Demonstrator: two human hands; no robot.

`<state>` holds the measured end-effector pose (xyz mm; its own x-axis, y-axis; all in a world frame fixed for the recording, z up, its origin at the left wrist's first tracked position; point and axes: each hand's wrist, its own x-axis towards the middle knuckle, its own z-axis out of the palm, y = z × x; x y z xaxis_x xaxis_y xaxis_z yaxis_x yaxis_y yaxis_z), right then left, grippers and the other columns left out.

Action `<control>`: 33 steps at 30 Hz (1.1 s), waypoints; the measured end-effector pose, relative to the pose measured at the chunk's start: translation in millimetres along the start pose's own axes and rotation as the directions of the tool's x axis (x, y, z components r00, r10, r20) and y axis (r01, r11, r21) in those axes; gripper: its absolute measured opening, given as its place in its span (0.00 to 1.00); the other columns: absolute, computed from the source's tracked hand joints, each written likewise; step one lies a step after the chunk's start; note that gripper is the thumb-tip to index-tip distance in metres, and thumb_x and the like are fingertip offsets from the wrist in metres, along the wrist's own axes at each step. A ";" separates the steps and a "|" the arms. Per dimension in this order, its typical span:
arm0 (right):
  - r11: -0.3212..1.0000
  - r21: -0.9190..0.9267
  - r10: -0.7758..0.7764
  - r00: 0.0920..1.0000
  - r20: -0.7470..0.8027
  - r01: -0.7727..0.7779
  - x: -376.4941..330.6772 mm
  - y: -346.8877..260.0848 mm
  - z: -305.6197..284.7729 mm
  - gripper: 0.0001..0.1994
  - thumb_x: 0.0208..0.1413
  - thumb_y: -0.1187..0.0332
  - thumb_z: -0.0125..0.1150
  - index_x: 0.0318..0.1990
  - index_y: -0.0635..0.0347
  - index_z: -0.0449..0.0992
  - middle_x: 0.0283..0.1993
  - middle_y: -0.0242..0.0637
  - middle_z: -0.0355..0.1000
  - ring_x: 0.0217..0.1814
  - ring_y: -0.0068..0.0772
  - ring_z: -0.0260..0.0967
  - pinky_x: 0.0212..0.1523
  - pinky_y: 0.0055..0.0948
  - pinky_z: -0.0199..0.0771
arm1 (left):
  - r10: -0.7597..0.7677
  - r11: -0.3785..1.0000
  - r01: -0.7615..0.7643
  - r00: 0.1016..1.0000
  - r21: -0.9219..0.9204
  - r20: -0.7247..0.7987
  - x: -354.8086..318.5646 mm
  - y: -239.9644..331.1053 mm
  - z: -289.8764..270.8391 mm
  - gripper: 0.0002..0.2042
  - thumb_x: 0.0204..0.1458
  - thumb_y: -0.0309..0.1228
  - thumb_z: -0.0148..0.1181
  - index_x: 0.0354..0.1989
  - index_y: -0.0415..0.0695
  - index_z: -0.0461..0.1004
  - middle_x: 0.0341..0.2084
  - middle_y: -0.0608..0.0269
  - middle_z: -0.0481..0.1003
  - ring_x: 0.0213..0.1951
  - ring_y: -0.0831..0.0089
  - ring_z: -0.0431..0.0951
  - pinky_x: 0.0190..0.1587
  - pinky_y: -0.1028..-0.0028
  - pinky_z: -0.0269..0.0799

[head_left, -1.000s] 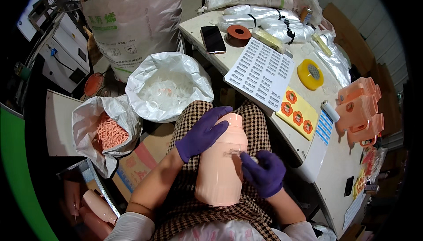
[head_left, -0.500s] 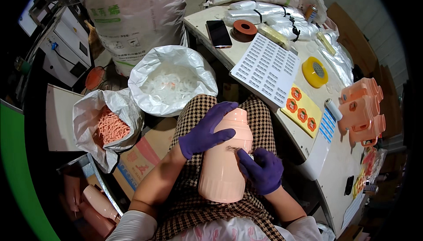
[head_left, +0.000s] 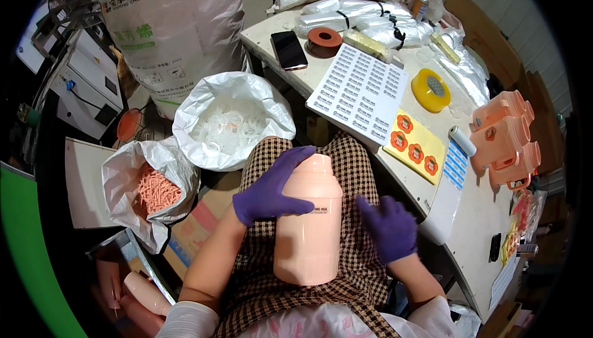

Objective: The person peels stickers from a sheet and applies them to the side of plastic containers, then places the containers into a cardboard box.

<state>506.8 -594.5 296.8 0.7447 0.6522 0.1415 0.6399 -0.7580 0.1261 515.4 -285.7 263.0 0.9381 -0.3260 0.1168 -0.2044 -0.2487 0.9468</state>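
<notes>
Right hand (head_left: pixel 392 230) has drawn away from the pink bottle (head_left: pixel 307 239) since half a second ago, when its fingertips were by the dark label (head_left: pixel 319 210); now well to the right of it. Bottle and left hand (head_left: pixel 269 193) roughly as before.

Head view. Left forearm comes up from the lower edge, angled inward, back of the hand up. Right forearm enters lower right, angled up and left, fingers pointing away from the body.

Bottle on the checked cloth (head_left: pixel 262 159) over the lap, neck away, base toward the body. Strip of lap shows between bottle and right hand: open room there. Table (head_left: pixel 475 220) edge runs close along the right hand's outer side. White bag (head_left: pixel 185 122) of clear rings just past the left knee; second bag (head_left: pixel 120 162), pink strips inside, farther left.

Left grip closed around the bottle's upper left side, thumb across the front by the label, fingers up along the shoulder toward the neck. Right fingers loosely spread, slightly bent; nothing seen in them.
</notes>
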 end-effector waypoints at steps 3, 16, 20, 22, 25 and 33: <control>0.964 -0.091 0.217 0.939 -0.267 -0.249 -19.4 76.6 30.5 0.25 0.52 0.64 0.66 0.60 0.37 0.73 0.33 0.33 0.66 0.28 0.38 0.69 0.23 0.38 0.71 | 0.054 0.998 -0.052 0.998 0.037 -0.040 -5.6 12.3 3.4 0.48 0.38 0.38 0.75 0.70 0.40 0.58 0.67 0.53 0.59 0.68 0.60 0.60 0.70 0.63 0.53; 0.200 0.947 0.031 0.967 0.251 -0.252 -49.8 68.4 0.3 0.26 0.48 0.68 0.73 0.57 0.60 0.75 0.53 0.32 0.77 0.52 0.25 0.72 0.55 0.30 0.73 | 0.505 0.586 -0.517 0.835 -0.624 -0.218 54.8 111.1 83.2 0.18 0.49 0.40 0.69 0.42 0.40 0.80 0.42 0.49 0.79 0.51 0.51 0.74 0.64 0.45 0.61; -0.151 0.976 0.690 0.691 0.216 -0.155 -137.4 101.3 -8.4 0.25 0.43 0.71 0.75 0.52 0.65 0.77 0.47 0.36 0.79 0.48 0.27 0.76 0.50 0.29 0.79 | 0.136 0.925 -0.226 0.948 -0.307 -0.287 1.5 81.8 51.0 0.16 0.49 0.33 0.69 0.42 0.38 0.77 0.37 0.57 0.77 0.42 0.67 0.78 0.50 0.68 0.73; -0.139 0.986 0.947 0.280 0.159 -0.089 -170.4 134.4 -11.8 0.15 0.55 0.71 0.67 0.49 0.65 0.77 0.41 0.34 0.79 0.33 0.22 0.76 0.35 0.23 0.76 | -0.097 0.984 0.068 0.980 -0.167 -0.174 -37.1 79.1 29.9 0.03 0.44 0.20 0.63 0.28 0.40 0.76 0.27 0.62 0.74 0.31 0.72 0.76 0.36 0.73 0.73; 0.358 0.922 0.924 -0.088 -0.373 -0.146 -185.1 205.0 1.6 0.12 0.51 0.70 0.73 0.41 0.61 0.78 0.38 0.30 0.74 0.38 0.23 0.71 0.40 0.23 0.72 | -0.360 0.923 0.259 0.841 0.285 0.403 -94.2 79.4 -4.0 0.09 0.50 0.32 0.71 0.35 0.41 0.83 0.24 0.64 0.77 0.27 0.77 0.76 0.32 0.74 0.71; 0.283 0.908 0.902 -0.237 -0.362 -0.310 -201.0 359.8 94.4 0.31 0.41 0.59 0.81 0.48 0.65 0.70 0.50 0.43 0.65 0.50 0.41 0.67 0.54 0.36 0.69 | -0.359 0.926 0.240 0.797 0.291 0.487 -216.0 149.7 -6.6 0.07 0.55 0.25 0.54 0.40 0.41 0.75 0.23 0.61 0.70 0.29 0.68 0.72 0.33 0.66 0.69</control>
<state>605.3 -998.7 221.1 0.3317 -0.8371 0.4351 0.1221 -0.4193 -0.8996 284.0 -246.4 381.5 0.6845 -0.6144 -0.3925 -0.0458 -0.5735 0.8179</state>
